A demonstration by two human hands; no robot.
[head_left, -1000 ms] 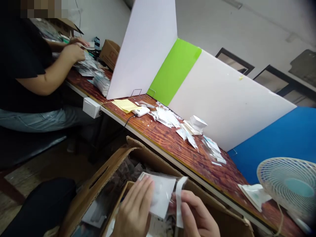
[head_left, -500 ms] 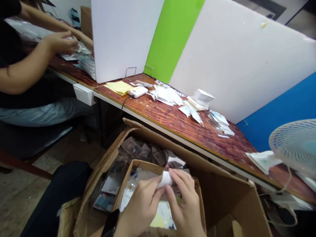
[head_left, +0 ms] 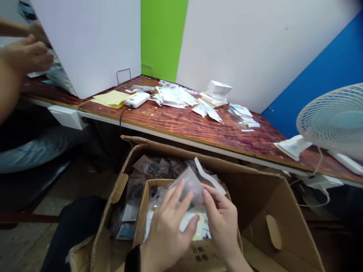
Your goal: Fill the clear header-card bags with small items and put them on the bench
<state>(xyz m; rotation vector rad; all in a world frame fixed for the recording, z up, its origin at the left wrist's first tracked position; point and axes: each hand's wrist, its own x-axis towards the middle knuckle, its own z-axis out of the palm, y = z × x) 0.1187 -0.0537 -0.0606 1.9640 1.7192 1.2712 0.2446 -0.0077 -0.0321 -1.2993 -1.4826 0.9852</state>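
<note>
Holding a clear plastic sleeve (head_left: 188, 185) above a small cardboard box (head_left: 141, 215) nested in a larger carton (head_left: 272, 211), the left hand (head_left: 167, 230) grips it with spread fingers; the right hand (head_left: 221, 223) pinches its lower edge, above loose white packets (head_left: 195, 224).

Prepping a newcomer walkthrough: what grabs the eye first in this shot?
The bright green panel stands out first, at the back of the wooden table. In the foreground, the left hand and right hand handle a clear plastic bag over an open cardboard box. A white fan sits far right.
</note>
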